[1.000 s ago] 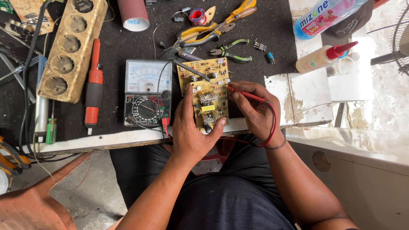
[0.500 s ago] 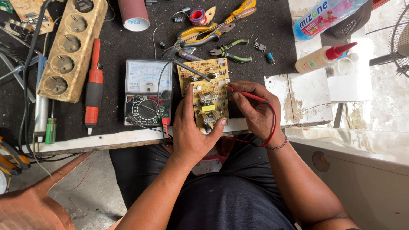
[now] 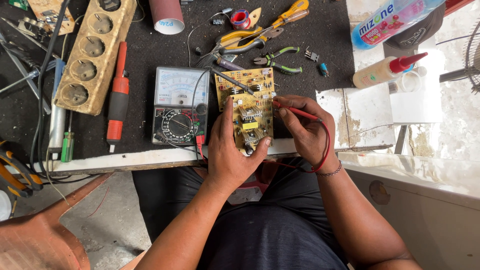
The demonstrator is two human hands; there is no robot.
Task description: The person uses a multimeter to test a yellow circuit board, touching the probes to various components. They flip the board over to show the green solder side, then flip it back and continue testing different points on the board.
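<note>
A tan circuit board with several components lies on the black mat near the table's front edge. My left hand grips the board's lower left side, thumb at its bottom edge. My right hand pinches a red test probe whose tip touches the board's right side; its red wire loops around my wrist. A black probe rests across the board's top left. An analog multimeter sits just left of the board.
A wooden socket strip, a red-handled screwdriver, pliers and cutters, a solder roll, a glue bottle and a drink bottle surround the work. A reddish stool stands lower left.
</note>
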